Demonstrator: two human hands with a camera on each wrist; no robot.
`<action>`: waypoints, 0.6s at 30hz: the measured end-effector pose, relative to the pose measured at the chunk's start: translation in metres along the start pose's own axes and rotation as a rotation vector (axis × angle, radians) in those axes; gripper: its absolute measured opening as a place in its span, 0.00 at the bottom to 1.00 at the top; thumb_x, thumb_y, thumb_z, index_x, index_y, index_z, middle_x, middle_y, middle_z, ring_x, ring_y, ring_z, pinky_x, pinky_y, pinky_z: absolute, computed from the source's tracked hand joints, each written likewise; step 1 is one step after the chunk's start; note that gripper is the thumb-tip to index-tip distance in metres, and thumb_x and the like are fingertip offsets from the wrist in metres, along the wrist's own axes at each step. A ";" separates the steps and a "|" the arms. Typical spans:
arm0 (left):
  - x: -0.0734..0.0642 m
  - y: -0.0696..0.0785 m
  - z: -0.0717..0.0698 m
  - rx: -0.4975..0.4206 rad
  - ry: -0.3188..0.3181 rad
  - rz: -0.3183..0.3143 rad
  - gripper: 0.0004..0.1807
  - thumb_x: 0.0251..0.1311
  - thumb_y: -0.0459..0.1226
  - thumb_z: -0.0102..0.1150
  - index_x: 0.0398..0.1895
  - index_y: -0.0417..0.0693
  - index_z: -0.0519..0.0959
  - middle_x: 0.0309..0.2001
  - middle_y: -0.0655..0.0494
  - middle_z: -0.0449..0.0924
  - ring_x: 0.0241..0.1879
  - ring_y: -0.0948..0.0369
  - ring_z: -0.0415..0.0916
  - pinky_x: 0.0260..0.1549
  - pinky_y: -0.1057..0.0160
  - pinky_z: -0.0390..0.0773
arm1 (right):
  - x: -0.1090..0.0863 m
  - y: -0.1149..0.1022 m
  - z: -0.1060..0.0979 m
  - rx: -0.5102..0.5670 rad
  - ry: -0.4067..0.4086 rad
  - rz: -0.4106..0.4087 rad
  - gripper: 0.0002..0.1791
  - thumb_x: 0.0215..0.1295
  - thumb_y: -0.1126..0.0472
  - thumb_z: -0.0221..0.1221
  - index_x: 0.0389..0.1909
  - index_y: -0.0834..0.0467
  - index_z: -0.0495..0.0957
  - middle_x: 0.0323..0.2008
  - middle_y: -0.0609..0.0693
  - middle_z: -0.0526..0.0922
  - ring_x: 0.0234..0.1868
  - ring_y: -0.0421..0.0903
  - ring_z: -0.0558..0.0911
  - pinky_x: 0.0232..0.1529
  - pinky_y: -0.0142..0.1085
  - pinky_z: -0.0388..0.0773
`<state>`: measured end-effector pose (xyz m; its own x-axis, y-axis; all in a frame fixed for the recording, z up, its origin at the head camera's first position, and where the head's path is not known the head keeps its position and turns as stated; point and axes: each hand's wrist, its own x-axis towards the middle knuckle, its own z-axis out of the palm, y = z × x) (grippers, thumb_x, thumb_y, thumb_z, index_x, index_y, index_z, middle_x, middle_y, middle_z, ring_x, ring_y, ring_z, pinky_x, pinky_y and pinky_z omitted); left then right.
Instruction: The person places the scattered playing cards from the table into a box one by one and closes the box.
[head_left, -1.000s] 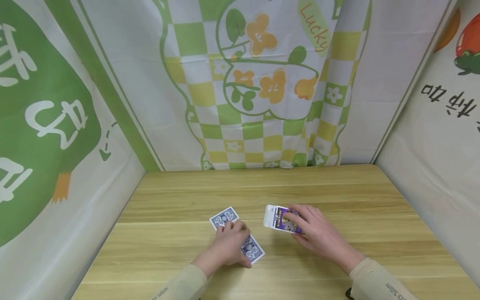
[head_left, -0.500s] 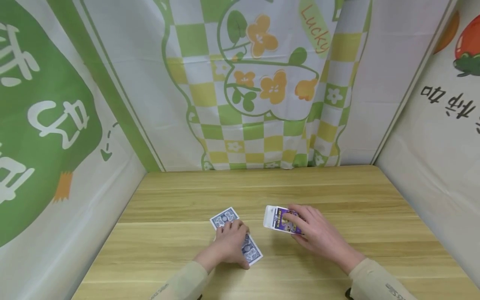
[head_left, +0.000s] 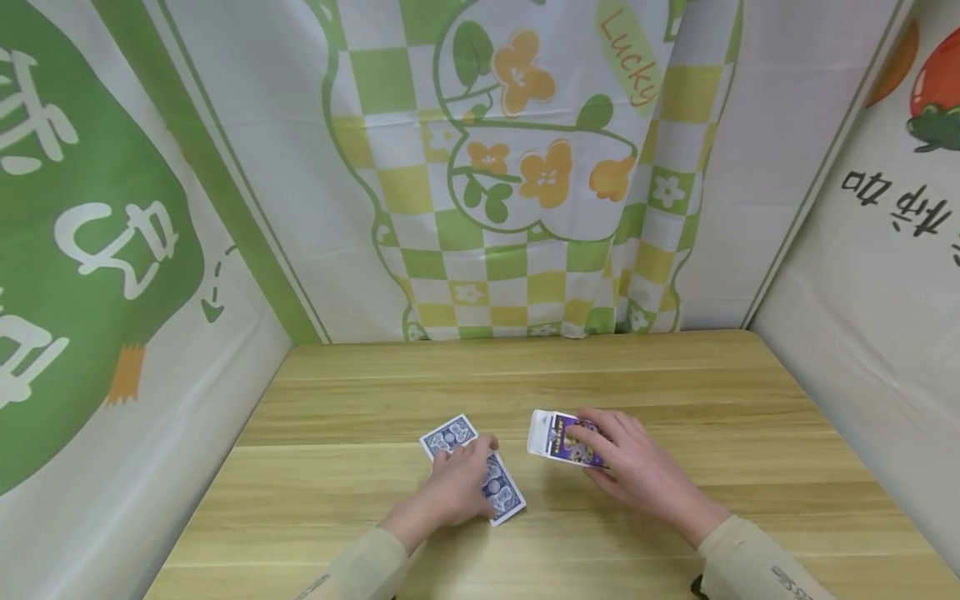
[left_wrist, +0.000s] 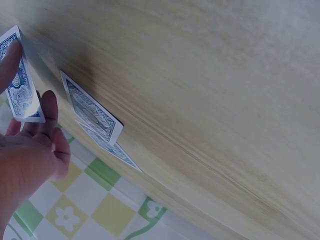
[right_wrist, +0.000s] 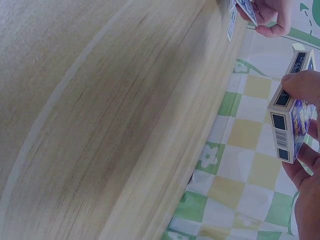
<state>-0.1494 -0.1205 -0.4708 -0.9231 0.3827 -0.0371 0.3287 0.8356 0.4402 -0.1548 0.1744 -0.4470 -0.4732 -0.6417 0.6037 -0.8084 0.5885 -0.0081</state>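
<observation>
My left hand (head_left: 452, 487) pinches a blue-backed playing card (left_wrist: 22, 97) between thumb and fingers, tilted above the table. Just beyond it, two more blue-backed cards show in the left wrist view: one card (left_wrist: 92, 110) overlaps the other card (left_wrist: 114, 149) lower down. In the head view, part of a card (head_left: 448, 435) shows past the fingertips; the hand hides the rest. To the right, my right hand (head_left: 641, 467) grips a purple-printed card box (head_left: 573, 442) by its sides, raised off the table. The white end flap (head_left: 537, 432) points left toward the cards.
A wood-grain table (head_left: 360, 392) lies under both hands. Behind it hangs a checked green, yellow and white cloth (head_left: 506, 287). Printed cloth walls (head_left: 247, 250) stand at the left and right sides.
My left fingers and thumb have shifted slightly up and right over the held card, whose near corner has turned a little. The right hand and the box have stayed still.
</observation>
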 end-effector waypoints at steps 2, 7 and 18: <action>0.000 -0.001 -0.001 -0.024 0.024 0.004 0.45 0.38 0.36 0.82 0.63 0.46 0.68 0.56 0.47 0.82 0.52 0.51 0.78 0.59 0.43 0.67 | 0.000 0.000 0.000 0.000 0.003 -0.003 0.39 0.43 0.65 0.78 0.62 0.55 0.77 0.60 0.58 0.78 0.55 0.54 0.80 0.53 0.53 0.83; 0.000 -0.004 -0.006 -0.080 0.071 0.005 0.32 0.49 0.32 0.76 0.58 0.47 0.71 0.53 0.47 0.84 0.47 0.53 0.81 0.56 0.48 0.77 | 0.000 0.000 0.000 -0.002 0.000 -0.001 0.39 0.44 0.64 0.78 0.62 0.55 0.77 0.60 0.58 0.78 0.55 0.54 0.80 0.53 0.53 0.83; -0.001 -0.013 -0.016 -0.152 0.137 0.025 0.16 0.59 0.27 0.67 0.46 0.51 0.76 0.45 0.48 0.85 0.43 0.52 0.83 0.44 0.51 0.86 | 0.001 0.000 -0.001 0.001 -0.001 -0.004 0.40 0.44 0.64 0.78 0.63 0.55 0.77 0.60 0.57 0.77 0.56 0.54 0.79 0.54 0.54 0.83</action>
<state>-0.1559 -0.1381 -0.4627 -0.9369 0.3369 0.0934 0.3278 0.7535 0.5699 -0.1545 0.1740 -0.4460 -0.4704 -0.6442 0.6031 -0.8105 0.5857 -0.0065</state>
